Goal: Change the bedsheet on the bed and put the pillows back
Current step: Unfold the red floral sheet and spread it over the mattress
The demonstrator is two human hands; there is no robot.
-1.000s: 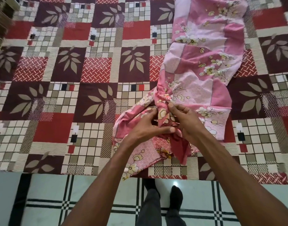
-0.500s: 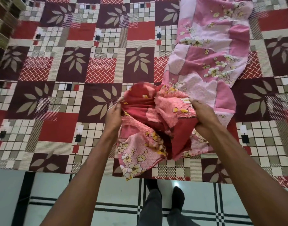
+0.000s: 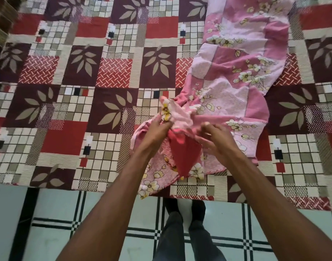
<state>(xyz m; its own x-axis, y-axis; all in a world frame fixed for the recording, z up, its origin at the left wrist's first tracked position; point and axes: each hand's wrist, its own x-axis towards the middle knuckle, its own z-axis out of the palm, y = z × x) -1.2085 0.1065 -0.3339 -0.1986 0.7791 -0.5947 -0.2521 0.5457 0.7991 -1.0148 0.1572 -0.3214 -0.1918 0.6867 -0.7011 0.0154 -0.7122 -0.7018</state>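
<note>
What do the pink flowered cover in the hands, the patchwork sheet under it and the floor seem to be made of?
Pink flowered cover: thin woven cloth, probably cotton, matte; it bunches and creases where the left hand grips it. Patchwork sheet: printed fabric, matte, lying flat. Floor: likely glazed tile, pale and slightly shiny with dark lines.

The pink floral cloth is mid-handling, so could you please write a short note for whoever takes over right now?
Left hand: grips a bunched edge of the pink floral cloth.
Right hand: fingers curled into the same bunch, blurred.
The cloth lies in a long strip across the patchwork sheet, near end gathered at the bed's edge.
Done: patchwork sheet lies flat on the bed.
Left: finish with the cloth; no pillows in view.
</note>
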